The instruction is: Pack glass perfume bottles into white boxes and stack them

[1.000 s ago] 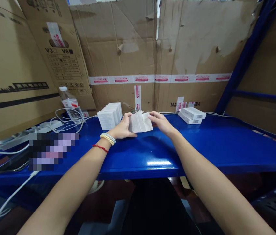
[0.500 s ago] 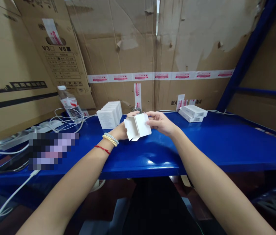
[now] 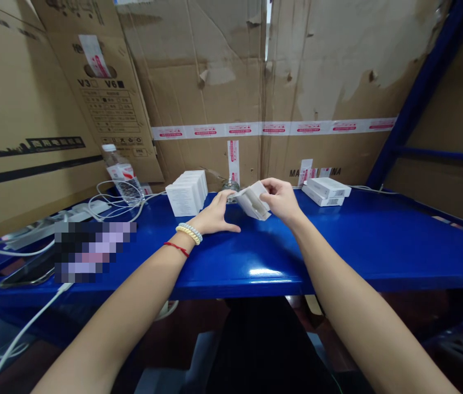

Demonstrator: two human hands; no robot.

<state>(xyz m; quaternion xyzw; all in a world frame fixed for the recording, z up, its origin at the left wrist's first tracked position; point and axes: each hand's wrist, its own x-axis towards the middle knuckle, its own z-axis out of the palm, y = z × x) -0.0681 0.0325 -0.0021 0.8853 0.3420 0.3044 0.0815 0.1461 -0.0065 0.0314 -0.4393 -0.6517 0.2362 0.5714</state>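
A small white cardboard box [image 3: 251, 201] with its flap raised is tilted above the blue table [image 3: 338, 246]. My right hand [image 3: 282, 200] pinches it at the right edge by the flap, thumb and fingers together. To the left of the box, my left hand [image 3: 215, 213] is open, thumb and fingers spread, holding nothing. Its fingertips are close to the box's left side, and I cannot tell if they touch it. Just behind the hands is a small clear glass object [image 3: 231, 186], partly hidden. A row of white boxes [image 3: 186, 194] stands left of my left hand.
Two flat white boxes [image 3: 326, 189] are stacked at the back right. On the left are a water bottle [image 3: 122, 175], tangled white cables [image 3: 102, 200], a power strip [image 3: 51, 224] and a phone [image 3: 30, 268]. Cardboard sheets [image 3: 210, 87] wall the back; a blue post [image 3: 415, 93] rises on the right.
My left hand has let go of the box and spread its fingers. The box has tilted and moved right in my right hand. The view has shifted slightly.
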